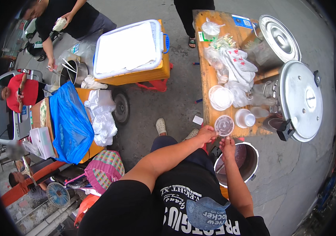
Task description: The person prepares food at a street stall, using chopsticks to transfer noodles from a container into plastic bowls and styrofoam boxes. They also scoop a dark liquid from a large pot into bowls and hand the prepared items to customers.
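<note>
Both of my hands are at the near edge of the wooden table (209,113), at a round clear plastic lid (224,125) that appears to sit on a cup of dark contents. My left hand (206,136) has its fingertips at the lid's left rim. Below the rim, the fingers of my right hand (227,147) touch it. Just right of the lid stands a stack of clear plastic cups (245,118), and above it lies a stack of round lids (221,97). Under my right forearm is a large pot (255,159) with dark liquid and a long handle in it.
Plastic bags (238,93), a printed towel (238,65) and two large lidded metal pots (302,100) (280,38) crowd the table. Left are a yellow box with a translucent lid (132,76) and a blue plastic bag (70,126). A person in black stands at the upper left.
</note>
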The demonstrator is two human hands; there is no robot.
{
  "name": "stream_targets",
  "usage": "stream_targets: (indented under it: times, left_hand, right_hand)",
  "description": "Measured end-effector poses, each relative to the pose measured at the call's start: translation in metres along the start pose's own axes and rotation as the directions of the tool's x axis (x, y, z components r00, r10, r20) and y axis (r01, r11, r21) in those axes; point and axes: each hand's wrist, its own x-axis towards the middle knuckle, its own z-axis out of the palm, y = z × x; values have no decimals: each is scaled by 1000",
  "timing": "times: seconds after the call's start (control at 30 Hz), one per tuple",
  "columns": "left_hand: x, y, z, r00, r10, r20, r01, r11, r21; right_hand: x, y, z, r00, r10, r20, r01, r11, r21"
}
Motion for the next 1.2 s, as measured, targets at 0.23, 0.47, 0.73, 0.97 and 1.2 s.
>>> stream_targets:
  times: [0.23, 0.47, 0.73, 0.97, 1.2]
  left_hand:
    - [-43, -29, -173, 999, 44, -28, -47, 992, -120]
    - [-162, -115, -391, 948, -70, -311, -77, 896, -438]
    - [-285, -195, -486, 865, -123, -486, -304, 641, -705]
    - [-308, -200, -503, 861, -133, -492, -307, 634, -710]
    - [-269, -136, -536, 821, 135, -555, -401, 829, -391]
  right_hand:
    - [-31, 76, 52, 935, 126, 333, 95, 813, -574]
    - [-64, 113, 309, 791, 274, 547, 273, 643, -716]
    - [-98, 286, 617, 708, 292, 643, 494, 445, -747]
    - [-108, 354, 691, 817, 253, 517, 320, 547, -774]
    - [-121, 225, 586, 845, 176, 505, 286, 650, -704]
